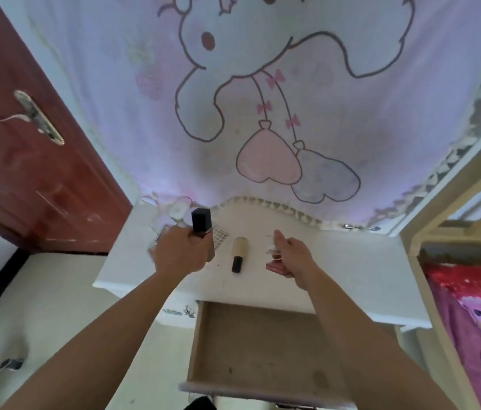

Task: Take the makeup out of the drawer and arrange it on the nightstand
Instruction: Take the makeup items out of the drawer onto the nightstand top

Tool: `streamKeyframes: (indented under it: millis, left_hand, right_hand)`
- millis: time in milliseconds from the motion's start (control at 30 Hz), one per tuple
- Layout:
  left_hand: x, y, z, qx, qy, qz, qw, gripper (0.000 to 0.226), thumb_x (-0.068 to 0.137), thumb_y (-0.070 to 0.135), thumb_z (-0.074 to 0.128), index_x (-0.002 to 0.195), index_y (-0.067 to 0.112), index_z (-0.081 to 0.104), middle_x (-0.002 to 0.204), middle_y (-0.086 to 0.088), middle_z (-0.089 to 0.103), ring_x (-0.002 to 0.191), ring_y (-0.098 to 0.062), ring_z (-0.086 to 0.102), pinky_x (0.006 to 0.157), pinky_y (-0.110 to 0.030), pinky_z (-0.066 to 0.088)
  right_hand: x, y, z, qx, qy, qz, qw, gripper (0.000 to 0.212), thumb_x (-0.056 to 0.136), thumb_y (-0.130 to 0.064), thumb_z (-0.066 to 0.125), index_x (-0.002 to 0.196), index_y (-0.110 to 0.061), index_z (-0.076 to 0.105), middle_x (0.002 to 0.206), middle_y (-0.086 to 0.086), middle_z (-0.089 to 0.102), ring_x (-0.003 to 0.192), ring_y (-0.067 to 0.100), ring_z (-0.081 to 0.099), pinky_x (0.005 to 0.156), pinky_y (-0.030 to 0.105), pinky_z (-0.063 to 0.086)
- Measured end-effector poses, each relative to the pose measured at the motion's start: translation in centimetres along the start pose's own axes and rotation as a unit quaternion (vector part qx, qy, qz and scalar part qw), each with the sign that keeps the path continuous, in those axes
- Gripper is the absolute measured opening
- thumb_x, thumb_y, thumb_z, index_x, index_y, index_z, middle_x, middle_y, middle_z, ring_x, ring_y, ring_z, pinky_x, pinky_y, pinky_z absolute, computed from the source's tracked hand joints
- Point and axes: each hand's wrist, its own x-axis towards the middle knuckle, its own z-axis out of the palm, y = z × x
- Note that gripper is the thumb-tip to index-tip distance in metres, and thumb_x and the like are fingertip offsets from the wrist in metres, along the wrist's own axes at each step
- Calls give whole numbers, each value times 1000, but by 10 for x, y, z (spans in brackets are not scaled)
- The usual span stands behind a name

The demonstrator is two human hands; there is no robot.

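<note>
White and scuffed, the nightstand (351, 261) stood against a wall hung with a pale cloth (262, 99) printed with a cartoon rabbit, a red-brown door (26, 173) to its left and a bed frame (455, 202) to its right. Its drawer (262, 344) was pulled out toward the camera, and what showed of its bottom was bare. The left hand (181, 251) was closed around a bottle with a black square cap (201, 220), held upright over the nightstand's left part. Just right of it a beige tube with a black cap (238, 254) lay flat on the top. The right hand (291, 250) hovered above the top with fingers loosely spread, gripping nothing, just beside a pink compact (276, 267) and a small clear item (270, 250) too blurred to identify.
</note>
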Motion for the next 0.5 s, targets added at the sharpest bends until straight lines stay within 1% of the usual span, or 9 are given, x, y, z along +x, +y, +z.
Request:
streamKeyframes:
  millis: [67, 167, 233, 300, 333, 400, 467, 500]
  left_hand:
    - [23, -15, 5, -3, -5, -4, 1000, 55, 68, 79, 33, 63, 27, 53, 81, -1, 59, 69, -22, 58, 81, -40, 54]
    - [49, -38, 11, -26, -36, -13, 999, 53, 67, 77, 38, 64, 28, 59, 83, 2, 61, 67, -19, 59, 82, -40, 54]
    - [63, -52, 15, -49, -58, -15, 997, 52, 68, 74, 42, 69, 26, 63, 81, 3, 62, 66, -17, 58, 80, -38, 54]
    - [74, -67, 20, -76, -86, -8, 993, 51, 71, 73, 44, 75, 25, 60, 79, 3, 64, 72, -20, 61, 82, -39, 53]
    - [80, -75, 25, -83, -98, -10, 992, 49, 73, 73, 46, 78, 26, 59, 82, 3, 65, 77, -23, 62, 84, -40, 52]
    - [89, -88, 31, -88, -122, -12, 989, 46, 78, 71, 49, 87, 27, 59, 86, 2, 65, 82, -24, 62, 82, -37, 51]
    - [98, -101, 41, -97, -149, -19, 984, 50, 79, 71, 52, 93, 24, 61, 87, 2, 66, 83, -24, 63, 75, -33, 50]
    - [102, -107, 46, -97, -166, -26, 981, 51, 78, 71, 53, 92, 23, 61, 88, 2, 66, 84, -24, 64, 74, -32, 51]
  right_hand:
    - [-1, -9, 14, 44, 17, 21, 999, 48, 100, -52, 46, 89, -7, 59, 70, 9, 68, 62, 24, 73, 57, 29, 45]
    - [7, -10, 39, 69, 46, 54, 995, 45, 100, -49, 49, 88, -6, 60, 76, 12, 69, 69, 26, 74, 62, 30, 48]
    - [18, -4, 56, 66, 61, 77, 993, 40, 99, -46, 53, 96, -7, 63, 87, 7, 73, 72, 25, 75, 73, 35, 51]
    - [26, 1, 75, 51, 71, 99, 991, 35, 98, -43, 56, 107, -9, 63, 94, 2, 73, 76, 23, 76, 88, 40, 54]
    - [30, 2, 84, 40, 75, 107, 991, 33, 98, -41, 58, 109, -11, 63, 94, 0, 74, 77, 23, 76, 93, 44, 55]
    - [32, 4, 104, 28, 80, 122, 989, 25, 99, -36, 58, 106, -13, 62, 86, 0, 75, 75, 24, 75, 95, 51, 55]
    - [33, 4, 121, 22, 82, 144, 986, 16, 99, -33, 58, 95, -18, 61, 71, -1, 75, 75, 25, 75, 96, 52, 54]
    - [33, 4, 129, 18, 84, 154, 984, 15, 99, -33, 59, 92, -20, 61, 67, -3, 74, 77, 26, 76, 97, 51, 54]
